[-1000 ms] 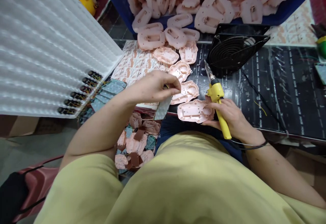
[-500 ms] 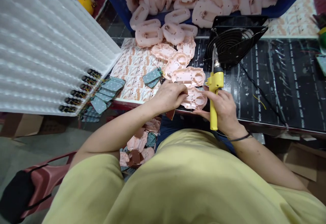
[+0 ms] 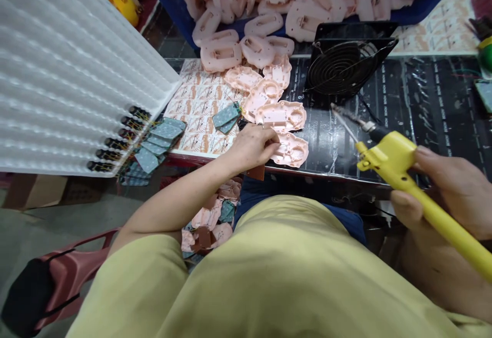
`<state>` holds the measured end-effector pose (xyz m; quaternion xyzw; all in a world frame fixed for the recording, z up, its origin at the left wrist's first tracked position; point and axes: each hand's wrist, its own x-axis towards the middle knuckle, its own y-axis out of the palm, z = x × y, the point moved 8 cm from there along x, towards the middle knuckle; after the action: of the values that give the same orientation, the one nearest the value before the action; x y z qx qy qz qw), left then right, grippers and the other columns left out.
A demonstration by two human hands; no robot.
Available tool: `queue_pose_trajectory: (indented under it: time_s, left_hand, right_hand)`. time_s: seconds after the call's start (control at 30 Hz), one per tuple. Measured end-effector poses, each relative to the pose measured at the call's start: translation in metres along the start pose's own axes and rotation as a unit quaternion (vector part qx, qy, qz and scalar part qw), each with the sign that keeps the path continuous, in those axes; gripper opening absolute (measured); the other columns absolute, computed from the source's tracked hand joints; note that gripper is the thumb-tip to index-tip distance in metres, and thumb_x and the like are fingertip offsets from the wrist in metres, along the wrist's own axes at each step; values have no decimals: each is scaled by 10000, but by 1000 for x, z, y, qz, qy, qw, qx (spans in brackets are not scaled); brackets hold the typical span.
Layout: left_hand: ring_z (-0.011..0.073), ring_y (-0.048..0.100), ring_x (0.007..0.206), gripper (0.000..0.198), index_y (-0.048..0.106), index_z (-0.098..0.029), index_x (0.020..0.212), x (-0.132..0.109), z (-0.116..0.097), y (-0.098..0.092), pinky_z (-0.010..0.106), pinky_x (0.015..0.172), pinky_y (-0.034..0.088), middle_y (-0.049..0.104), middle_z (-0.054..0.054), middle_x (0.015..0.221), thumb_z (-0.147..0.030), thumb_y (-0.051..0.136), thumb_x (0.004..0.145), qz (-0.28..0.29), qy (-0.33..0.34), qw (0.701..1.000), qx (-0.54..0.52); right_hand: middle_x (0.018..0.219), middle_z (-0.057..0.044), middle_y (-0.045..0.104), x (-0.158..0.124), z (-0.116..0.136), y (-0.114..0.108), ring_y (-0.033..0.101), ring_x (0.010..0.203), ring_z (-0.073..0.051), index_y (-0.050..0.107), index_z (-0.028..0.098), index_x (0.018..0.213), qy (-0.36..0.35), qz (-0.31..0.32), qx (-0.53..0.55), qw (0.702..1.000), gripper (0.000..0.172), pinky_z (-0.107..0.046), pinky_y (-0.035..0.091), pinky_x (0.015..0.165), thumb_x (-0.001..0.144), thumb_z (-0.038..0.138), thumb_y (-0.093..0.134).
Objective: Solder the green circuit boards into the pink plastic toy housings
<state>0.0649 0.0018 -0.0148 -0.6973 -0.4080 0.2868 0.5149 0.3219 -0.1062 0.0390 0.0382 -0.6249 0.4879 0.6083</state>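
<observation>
My right hand (image 3: 457, 184) is wrapped round the handle of a yellow soldering gun (image 3: 394, 156), lifted over the right part of the bench and close to the camera. Its metal tip points up and left, apart from the shells. At the bench's front edge, my left hand (image 3: 255, 145) has its fingertips pinched together over the left end of a pink plastic shell (image 3: 294, 149). What sits between those fingertips is hidden. A brown board (image 3: 255, 172) pokes out below this hand. Another pink shell (image 3: 284, 114) lies just behind, open side up.
Grey-green circuit boards (image 3: 226, 116) lie left of the shells. More boards (image 3: 163, 135) hang by wires at a white corrugated panel (image 3: 96, 71). A black fan (image 3: 342, 66) stands behind, before a blue crate (image 3: 415, 17) of pink shells. A red chair (image 3: 73, 271) is at lower left.
My right hand has moved right and nearer the camera with the soldering gun, whose tip has swung from upright to leftward, away from the shell. My left hand has stayed in place.
</observation>
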Motion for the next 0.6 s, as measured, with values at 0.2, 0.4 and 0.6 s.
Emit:
queue_pose_trajectory:
  time_s: [0.2,0.4,0.6]
  left_hand:
    - [237,663,873,188,727,-159,857,2,-5,3,400,869,416,729,72,879,-259,568,872,31,-7,999,25]
    - [230,654,853,197,731,-168,845,3,-6,4,403,874,405,728,72,884,-289,578,874,35,-5,998,50]
    - [231,654,851,210,730,-171,849,3,-10,2,392,850,402,729,74,890,-290,560,880,28,8,997,69]
  right_hand:
    - [944,-57,726,-14,9,32,702,772,-206,594,214,1346,3,51,173,984,628,-301,615,639,762,144,812]
    - [851,-27,728,-14,15,48,714,746,-187,665,196,1110,-6,65,256,964,424,-279,630,663,731,69,809]
    - [830,-25,730,-1,21,52,717,733,-177,667,212,996,-44,95,231,967,285,-254,627,660,761,132,808]
